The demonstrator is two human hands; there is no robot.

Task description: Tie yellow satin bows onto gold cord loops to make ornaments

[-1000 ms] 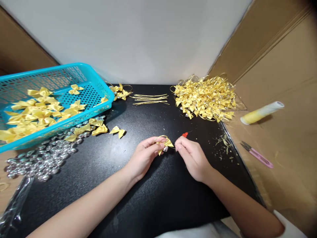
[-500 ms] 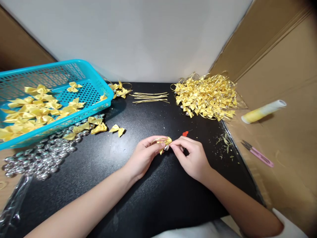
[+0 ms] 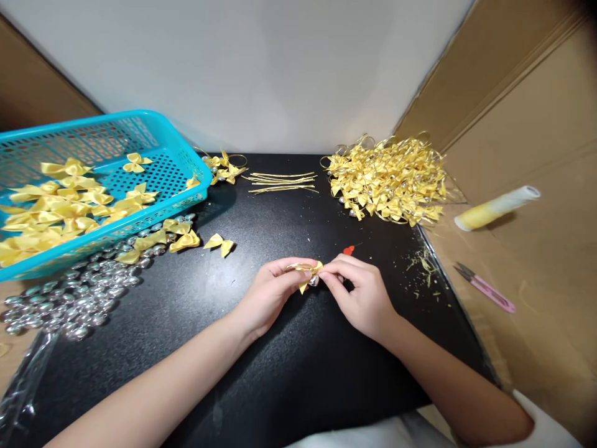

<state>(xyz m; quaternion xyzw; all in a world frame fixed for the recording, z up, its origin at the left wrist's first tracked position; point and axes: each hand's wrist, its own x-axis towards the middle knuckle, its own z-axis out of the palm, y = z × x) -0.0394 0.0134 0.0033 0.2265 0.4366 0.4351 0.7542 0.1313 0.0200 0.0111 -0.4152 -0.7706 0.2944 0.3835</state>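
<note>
Between thumb and fingers, my left hand (image 3: 275, 292) grips a yellow ribbon bow (image 3: 303, 287) with a loop of gold cord. A small silver bell or bead (image 3: 314, 280) hangs beneath the bow. My right hand (image 3: 361, 289) is pinched at the bow's right side; what its fingertips hold is too small to make out. A loose yellow bow (image 3: 219, 244) lies to the left of my hands. Just beyond my right hand is a small red object (image 3: 349, 250) with a thin dark tip.
A blue basket (image 3: 186, 202) of yellow bows stands at the left, beside silver beads (image 3: 69, 305). Cut gold cords (image 3: 282, 182) lie at the back. Finished-looking bows form a pile (image 3: 387, 180) at back right. Pink thread snips (image 3: 487, 289) and a roll (image 3: 497, 208) lie right.
My right fingertips have come in slightly closer to the bow. The cord loop looks flatter in my left hand. The view has shifted a little.
</note>
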